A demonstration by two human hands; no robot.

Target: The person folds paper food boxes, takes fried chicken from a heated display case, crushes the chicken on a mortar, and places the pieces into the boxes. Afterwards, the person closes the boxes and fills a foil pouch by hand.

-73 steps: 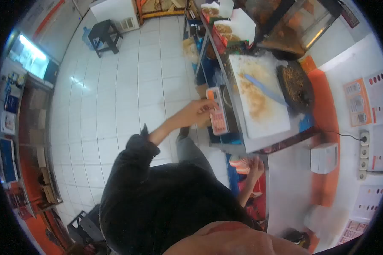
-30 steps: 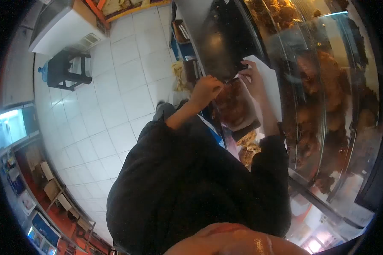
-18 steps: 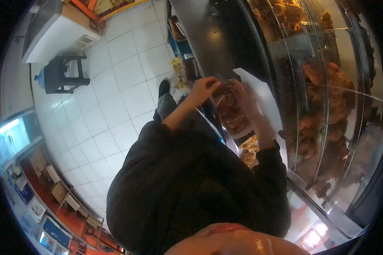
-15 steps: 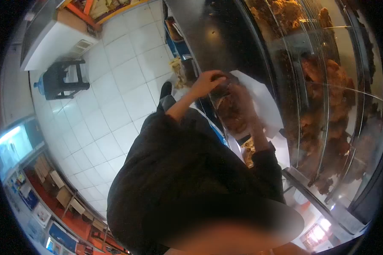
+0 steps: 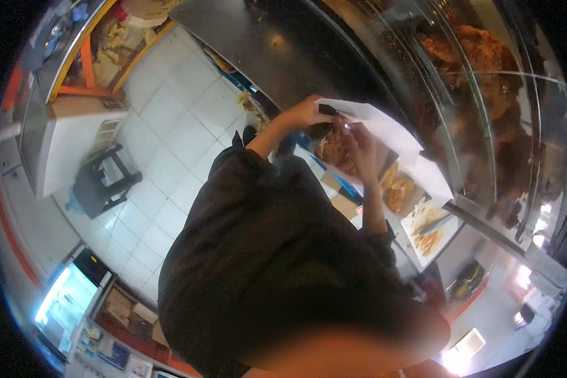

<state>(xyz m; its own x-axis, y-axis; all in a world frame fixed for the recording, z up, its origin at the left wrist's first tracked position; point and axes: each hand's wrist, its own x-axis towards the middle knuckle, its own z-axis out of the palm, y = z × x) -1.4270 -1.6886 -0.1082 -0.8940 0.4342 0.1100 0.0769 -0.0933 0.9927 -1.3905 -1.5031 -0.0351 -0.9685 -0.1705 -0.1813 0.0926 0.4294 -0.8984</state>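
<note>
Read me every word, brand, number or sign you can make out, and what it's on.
No text is readable.
White box lid: no lettering I can make out.
Small items at lower left: too small and blurred to read.
White cabinet: nothing legible.

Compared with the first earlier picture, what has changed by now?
The left hand has left the calculator; it and the right hand have moved forward to the open box. The knife still lies on the cutting board.
</note>
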